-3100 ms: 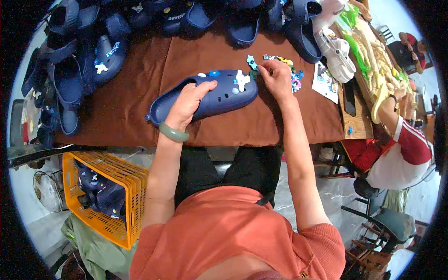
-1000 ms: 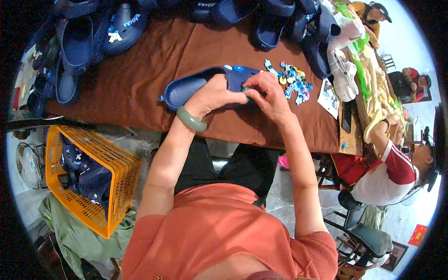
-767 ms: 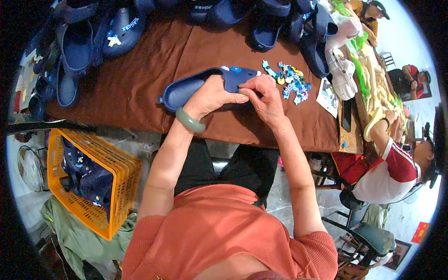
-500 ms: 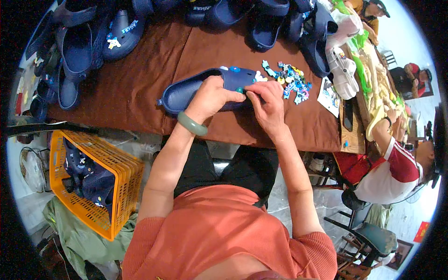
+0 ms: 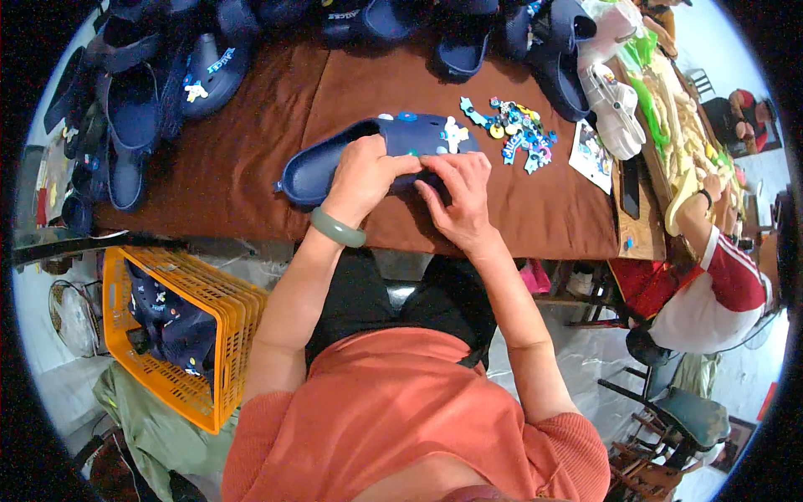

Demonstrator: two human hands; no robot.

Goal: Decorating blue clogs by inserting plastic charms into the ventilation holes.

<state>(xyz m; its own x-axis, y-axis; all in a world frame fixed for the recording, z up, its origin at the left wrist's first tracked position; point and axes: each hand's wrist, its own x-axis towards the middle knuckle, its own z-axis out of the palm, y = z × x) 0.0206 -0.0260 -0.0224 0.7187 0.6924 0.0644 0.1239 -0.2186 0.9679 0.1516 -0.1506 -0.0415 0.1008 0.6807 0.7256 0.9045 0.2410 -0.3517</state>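
Observation:
A navy blue clog lies sideways on the brown cloth, heel to the left and toe to the right. My left hand grips it, fingers reaching into its opening and thumb on the upper. With bent fingers, my right hand presses on the upper, its thumb lower at the near side. A small green charm shows by the meeting fingertips, partly covered. On the clog's far side sit a white figure charm and a blue round charm. A pile of colourful charms lies beyond the toe.
More navy clogs line the far and left sides of the brown cloth. At right are a printed card, a white shoe and a phone. An orange crate holds clogs below left. Another person works at right.
My right hand has shifted left; its thumb has come away from the fingertips, which pinched at a green charm before and now press on the upper. The view has shifted slightly.

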